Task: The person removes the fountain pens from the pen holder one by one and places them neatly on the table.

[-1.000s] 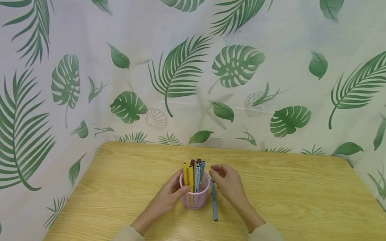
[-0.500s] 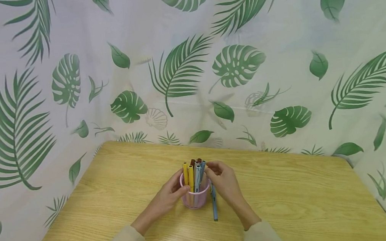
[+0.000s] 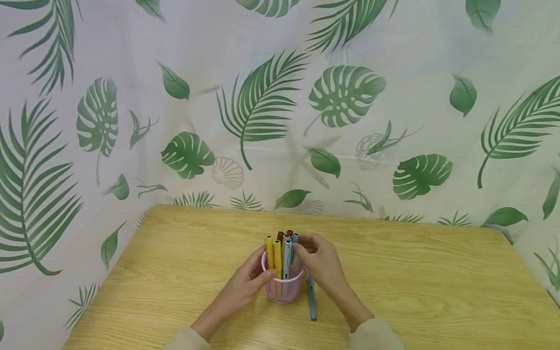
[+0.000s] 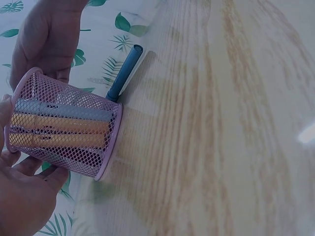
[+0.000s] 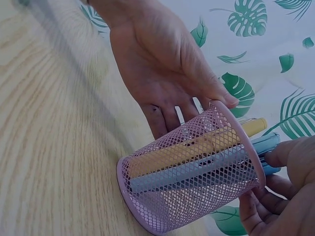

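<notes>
A pink mesh pen cup (image 3: 284,295) stands on the table with several pens in it. My left hand (image 3: 243,282) holds the cup from its left side, thumb near the rim. Two yellow pens (image 3: 278,257) lean on that side, beside a light blue pen (image 3: 286,263) and brown-capped ones behind. At the right rim, my right hand (image 3: 325,264) pinches the top of a blue pen (image 5: 268,142) among the others in the cup; its fingers partly hide it. Another blue pen (image 3: 312,303) lies on the table just right of the cup, below my right hand.
The wooden table (image 3: 444,283) reaches back to a white cloth (image 3: 281,191) printed with green leaves, which also runs along the left side. Light glares off the tabletop near its front.
My right hand has moved left, from above the loose blue pen to the pens at the cup's right rim. The left hand and the cup have stayed in place.
</notes>
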Motion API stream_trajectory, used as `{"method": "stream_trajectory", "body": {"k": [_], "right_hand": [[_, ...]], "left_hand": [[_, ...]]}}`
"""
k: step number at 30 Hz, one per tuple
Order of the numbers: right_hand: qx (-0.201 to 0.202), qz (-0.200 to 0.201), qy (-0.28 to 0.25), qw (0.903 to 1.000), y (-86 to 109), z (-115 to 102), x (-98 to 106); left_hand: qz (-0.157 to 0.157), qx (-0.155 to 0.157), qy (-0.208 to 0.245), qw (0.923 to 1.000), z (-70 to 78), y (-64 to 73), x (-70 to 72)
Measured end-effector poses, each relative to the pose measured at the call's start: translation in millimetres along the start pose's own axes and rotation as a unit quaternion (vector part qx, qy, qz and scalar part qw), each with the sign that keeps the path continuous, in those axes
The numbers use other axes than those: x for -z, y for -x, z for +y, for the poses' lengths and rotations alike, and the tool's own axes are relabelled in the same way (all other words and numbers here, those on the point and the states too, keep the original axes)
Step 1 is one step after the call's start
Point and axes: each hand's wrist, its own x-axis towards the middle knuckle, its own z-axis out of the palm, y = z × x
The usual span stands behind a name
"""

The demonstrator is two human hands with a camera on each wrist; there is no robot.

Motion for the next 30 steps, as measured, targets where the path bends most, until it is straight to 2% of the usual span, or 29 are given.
{"method": "stream_trajectory", "body": {"k": [12,24,30], "right_hand": [[-0.005,-0.005,0.004,1.0000,-2.1,5.4,-2.5],[-0.010,0.019,0.003,0.9998,3.2,6.3,1.5],[0.011,0.036,-0.006,0.9993,7.7,4.5,9.1]], "left_hand": [[-0.002,-0.004,-0.006,1.0000,-0.3,-0.3,0.3],[0.003,0.004,-0.011,0.9999,2.1,1.4,-0.4],[0.003,0.001,-0.013,0.9999,2.3,0.7,-0.7]]}}
